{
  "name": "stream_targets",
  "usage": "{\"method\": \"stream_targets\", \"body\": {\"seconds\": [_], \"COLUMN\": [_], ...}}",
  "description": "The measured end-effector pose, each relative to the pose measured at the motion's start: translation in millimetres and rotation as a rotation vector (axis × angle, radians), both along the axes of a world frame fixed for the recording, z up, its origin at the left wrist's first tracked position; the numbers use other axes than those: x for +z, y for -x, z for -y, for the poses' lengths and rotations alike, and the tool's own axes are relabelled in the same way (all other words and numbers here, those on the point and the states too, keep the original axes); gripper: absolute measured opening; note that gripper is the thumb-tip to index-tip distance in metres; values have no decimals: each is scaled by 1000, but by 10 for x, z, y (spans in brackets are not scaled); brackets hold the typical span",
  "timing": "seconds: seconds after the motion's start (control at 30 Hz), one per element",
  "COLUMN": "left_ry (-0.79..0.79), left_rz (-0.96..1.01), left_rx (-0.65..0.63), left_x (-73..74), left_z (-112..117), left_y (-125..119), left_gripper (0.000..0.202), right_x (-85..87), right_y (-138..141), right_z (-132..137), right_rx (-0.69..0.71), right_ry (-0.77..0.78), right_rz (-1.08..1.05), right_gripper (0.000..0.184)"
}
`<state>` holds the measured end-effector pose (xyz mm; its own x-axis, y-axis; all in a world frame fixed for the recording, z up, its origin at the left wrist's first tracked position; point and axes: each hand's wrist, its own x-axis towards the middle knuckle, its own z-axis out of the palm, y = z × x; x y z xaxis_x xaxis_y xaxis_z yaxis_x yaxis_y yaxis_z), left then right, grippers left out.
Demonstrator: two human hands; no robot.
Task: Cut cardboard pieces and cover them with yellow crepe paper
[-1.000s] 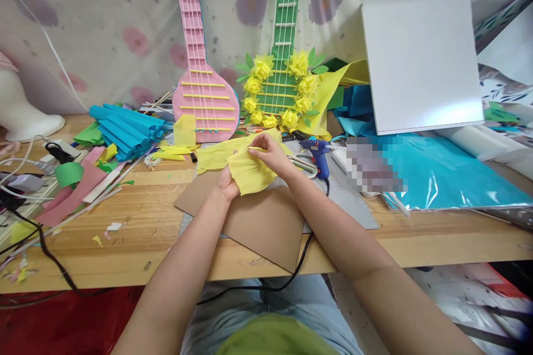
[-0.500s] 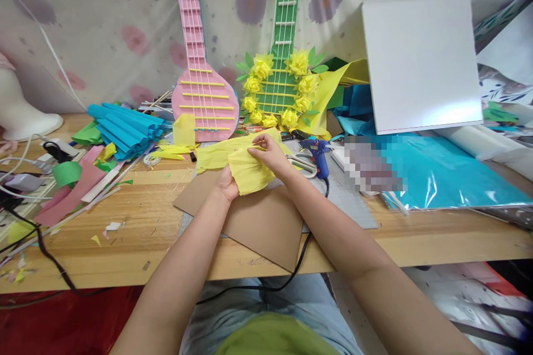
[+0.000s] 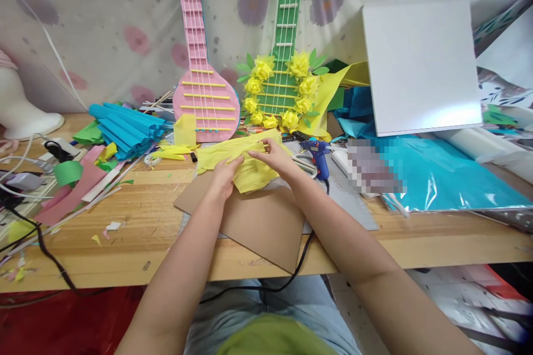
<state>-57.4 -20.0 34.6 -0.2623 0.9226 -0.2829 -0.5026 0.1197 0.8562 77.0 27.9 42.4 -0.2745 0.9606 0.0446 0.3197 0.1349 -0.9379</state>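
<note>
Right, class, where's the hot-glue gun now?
In the head view, the blue hot-glue gun is right of the right hand, below and right of the green toy guitar.

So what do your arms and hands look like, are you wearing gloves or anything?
No gloves: the left hand and right hand are bare. No sleeve, watch or bracelet shows on the left arm or right arm. The fingers are too small in the picture to rule out a ring. Below, there's a green top.
</note>
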Motion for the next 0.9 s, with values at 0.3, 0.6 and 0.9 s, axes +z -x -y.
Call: {"method": "stream_targets", "body": {"seconds": [0.3,0.6,0.9], "left_ry": [-54,-11,-60], "left_rz": [107,107,59], "left_rx": [242,197,228], "left_x": [12,32,-44], "left_z": [-83,-55,-91], "left_y": [80,81,96], "left_gripper": [10,10,12], "right_x": [120,86,45], "right_y": [-175,-213,-246], "right_z": [206,203,185], "right_rx": [37,75,64], "right_ry": [317,342,290], "right_rz": [-115,-51,-48], "right_gripper": [38,37,34]}}
